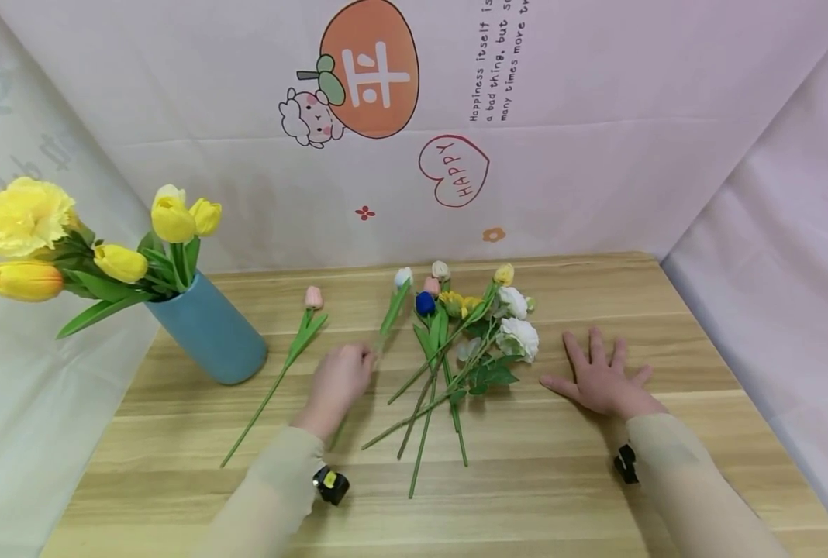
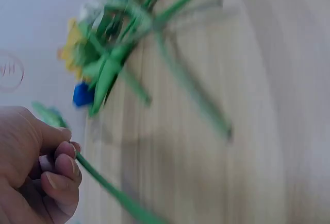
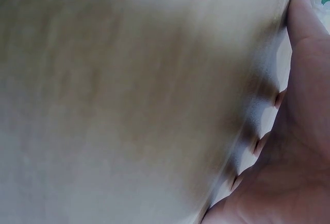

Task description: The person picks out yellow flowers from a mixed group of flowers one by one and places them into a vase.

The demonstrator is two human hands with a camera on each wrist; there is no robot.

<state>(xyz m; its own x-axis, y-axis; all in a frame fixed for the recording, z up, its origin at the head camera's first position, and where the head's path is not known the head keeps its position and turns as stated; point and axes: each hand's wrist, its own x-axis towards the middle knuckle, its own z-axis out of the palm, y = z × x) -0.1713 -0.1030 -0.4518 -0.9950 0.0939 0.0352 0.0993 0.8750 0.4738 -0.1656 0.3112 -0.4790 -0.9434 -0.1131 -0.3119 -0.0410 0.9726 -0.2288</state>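
Observation:
My left hand (image 1: 339,381) pinches the green stem of a white tulip (image 1: 403,277) between thumb and curled fingers. In the left wrist view the stem (image 2: 111,188) runs out below the fingers of that hand (image 2: 38,170). My right hand (image 1: 605,380) rests on the table with its fingers spread, holding nothing. Between the hands lies a loose pile of flowers: a blue tulip (image 1: 425,303), white blooms (image 1: 518,339), a yellow tulip (image 1: 504,274) and others with crossing stems. A pink tulip (image 1: 314,297) lies alone left of my left hand.
A blue vase (image 1: 212,333) holding yellow tulips (image 1: 174,220) and a large ruffled yellow flower (image 1: 23,217) leans at the table's left. The wooden table (image 1: 526,496) meets a printed white cloth (image 1: 581,155) at the back; more cloth hangs at both sides.

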